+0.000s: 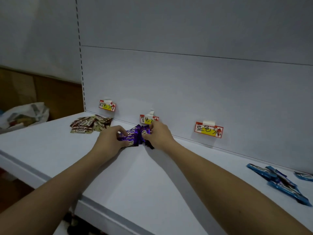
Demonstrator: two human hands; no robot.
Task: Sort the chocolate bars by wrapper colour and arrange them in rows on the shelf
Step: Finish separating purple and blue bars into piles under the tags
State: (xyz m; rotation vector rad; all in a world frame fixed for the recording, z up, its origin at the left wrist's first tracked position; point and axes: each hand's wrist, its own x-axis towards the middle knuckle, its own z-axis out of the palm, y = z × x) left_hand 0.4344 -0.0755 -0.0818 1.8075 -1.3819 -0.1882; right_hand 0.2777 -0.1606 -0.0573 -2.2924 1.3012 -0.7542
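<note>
- Shelf (152,184): a pale board that carries three colour groups along its back edge, each near a handwritten label (107,105) taped to the back panel.
- Purple bars (131,137): gathered at the middle of the back edge, under the middle label (149,119); they lie overlapped, not yet in an even row.
- Left hand (108,139): fingers curled round the left end of the purple bars, grasping them.
- Right hand (158,135): fingers bent and pinching the right end of the same group, just beside the back panel.
- Brown bars (89,124): a loose fan near the back left corner, below the left label; grouped by colour but untidy.
- Blue bars (279,180): strewn crosswise near the right edge, well apart from the right label (208,129); one more lies at the frame's right margin.
- Progress, as judged: sorting by colour appears largely done; straightening into rows is under way for purple and seems left to do for brown and blue.
- Plastic bag (25,114): beyond the shelf's left edge, contents unclear.
</note>
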